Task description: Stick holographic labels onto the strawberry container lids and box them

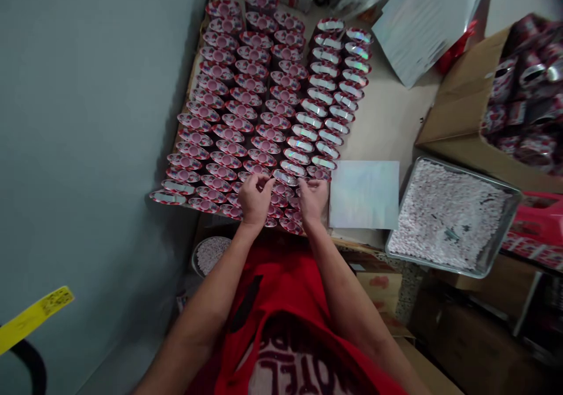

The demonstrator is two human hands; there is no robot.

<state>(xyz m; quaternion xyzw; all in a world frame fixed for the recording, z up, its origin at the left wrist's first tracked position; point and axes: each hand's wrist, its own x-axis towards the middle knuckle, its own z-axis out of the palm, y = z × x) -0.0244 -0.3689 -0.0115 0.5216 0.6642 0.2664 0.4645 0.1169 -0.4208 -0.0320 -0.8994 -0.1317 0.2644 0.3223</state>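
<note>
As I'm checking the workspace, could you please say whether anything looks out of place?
In the metal tray at right, dark greenish patches, too blurred to identify, break up the otherwise pale pellets, so they look odd.

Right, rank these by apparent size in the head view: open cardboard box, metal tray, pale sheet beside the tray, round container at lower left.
1. Open cardboard box, though the picture's edge cuts it off
2. Metal tray
3. Pale sheet
4. Round container, judged by its visible part

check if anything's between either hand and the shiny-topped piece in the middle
Nothing visible: the left hand and right hand have fingertips at its two ends. Other pieces crowd in front of and behind the shiny-topped piece.
</note>
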